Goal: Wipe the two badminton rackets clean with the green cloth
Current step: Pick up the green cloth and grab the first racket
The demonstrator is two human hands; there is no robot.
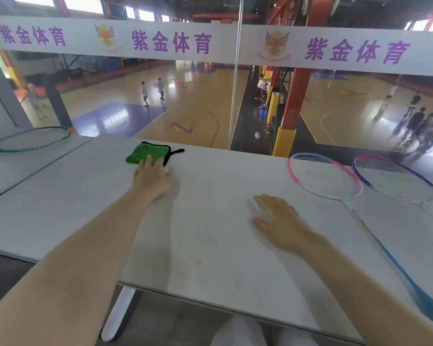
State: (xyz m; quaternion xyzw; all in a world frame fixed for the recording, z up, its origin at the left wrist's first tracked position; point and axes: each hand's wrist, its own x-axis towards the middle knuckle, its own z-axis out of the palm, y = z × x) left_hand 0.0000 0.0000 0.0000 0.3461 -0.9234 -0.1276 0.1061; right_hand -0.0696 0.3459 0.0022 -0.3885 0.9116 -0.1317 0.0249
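Resting flat on the pale surface (210, 245), the right hand (280, 221) has relaxed fingers and holds nothing. Farther out, the left hand (151, 178) lays straight fingers on the green cloth (145, 151) without gripping it. 2 rackets lie side by side at the right: a pink and blue racket (323, 176) and a purple racket (395, 178).

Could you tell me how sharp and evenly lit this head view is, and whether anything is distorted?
Head view: wide-angle bending curves the table edges and stretches both forearms; the left hand on the green cloth and the right hand look slightly soft; glare streaks the court floor below; people at far right are blurred; lighting on the table is even, shadows faint.
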